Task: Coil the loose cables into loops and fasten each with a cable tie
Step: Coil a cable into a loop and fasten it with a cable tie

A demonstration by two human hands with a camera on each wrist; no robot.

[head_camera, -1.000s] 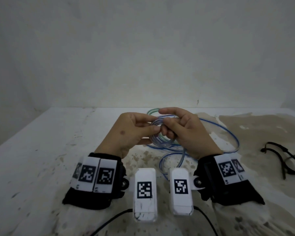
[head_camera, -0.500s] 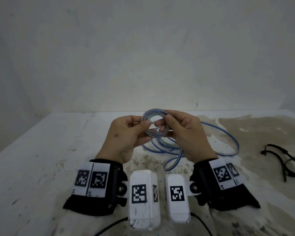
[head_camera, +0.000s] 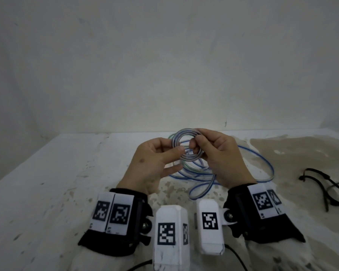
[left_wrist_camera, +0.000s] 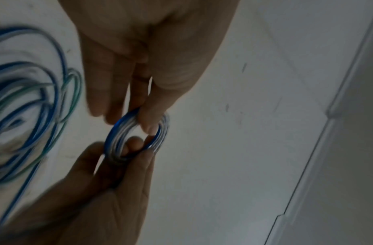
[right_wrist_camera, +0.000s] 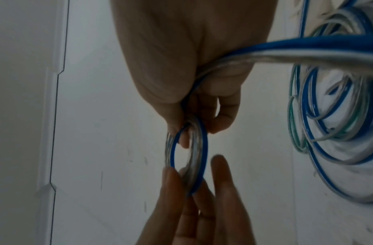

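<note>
Both hands raised over table (head_camera: pixel 47 182), L hand (head_camera: pixel 155 163) & R hand (head_camera: pixel 223 153) pinching coil (head_camera: pixel 176 137)

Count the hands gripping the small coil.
2. The left hand pinches the small coil's left side; the right hand pinches its right side, above the loose cable on the table.

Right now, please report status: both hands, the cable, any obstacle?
Left hand and right hand both pinch small blue-and-clear cable coil. Rest of cable loose on white table. Black cable ties untouched, far right. Nothing in the way.
</note>
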